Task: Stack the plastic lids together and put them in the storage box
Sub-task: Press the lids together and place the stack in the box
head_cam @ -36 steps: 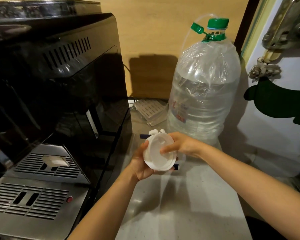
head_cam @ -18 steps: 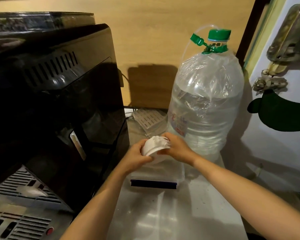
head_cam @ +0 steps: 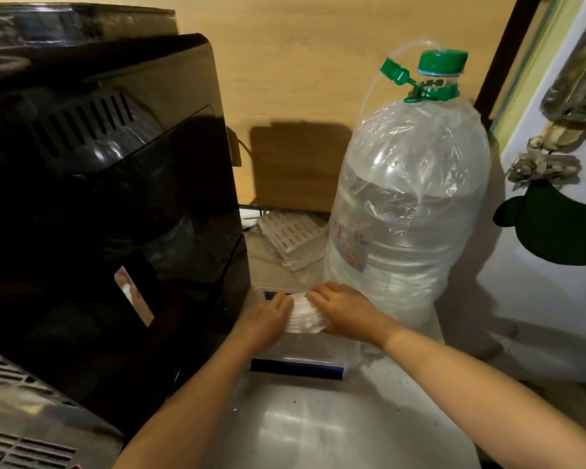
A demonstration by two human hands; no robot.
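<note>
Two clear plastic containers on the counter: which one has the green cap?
The tall water bottle standing at the right, wrapped in plastic film. The other, the low storage box with dark blue clips, sits open under both hands.

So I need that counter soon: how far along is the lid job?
Stacking looks done: the white lids sit nested in one stack. In hand: the left hand and right hand grip the stack from either side, over the clear storage box. Left: setting it inside and letting go; I can't tell if it rests there yet.

Left hand [head_cam: 264, 319], right hand [head_cam: 344, 311]: both gripping.
</note>
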